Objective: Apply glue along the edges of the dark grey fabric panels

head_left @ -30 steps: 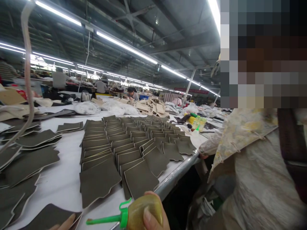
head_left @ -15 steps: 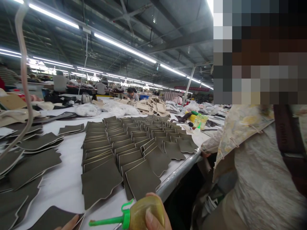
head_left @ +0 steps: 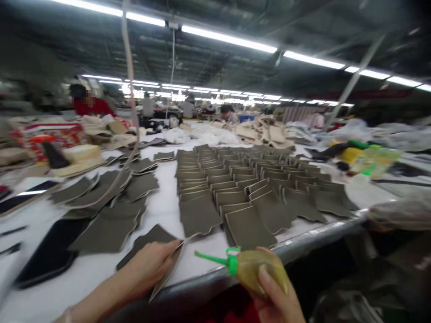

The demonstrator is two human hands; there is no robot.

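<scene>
My right hand (head_left: 272, 287) is wrapped around a squeeze bottle (head_left: 261, 271) of yellowish liquid, its thin green nozzle tilted and pointing left. At the near table edge my left hand (head_left: 153, 264) grips a dark grey leather-like piece (head_left: 148, 240), whose near flap (head_left: 170, 273) hangs at the edge. The thumb of that hand is hidden. Ahead of the bottle, overlapping rows of similar grey pieces (head_left: 249, 226) cover the middle of the table. More loose grey pieces (head_left: 107, 229) lie to the left.
A pale hose (head_left: 129, 67) hangs down over the left pieces. A black phone-like slab (head_left: 50, 255) lies at left. Farther off are a yellowish hat-shaped item (head_left: 81, 159), plastic bags (head_left: 202, 133) and beige scraps (head_left: 262, 132). At right, a co-worker's sleeve (head_left: 400, 211) is near the metal table edge (head_left: 323, 237).
My view has swung left, so the table contents appear farther right. My left hand and forearm show more fully now, and the co-worker is mostly out of view. The bottle remains in my right hand.
</scene>
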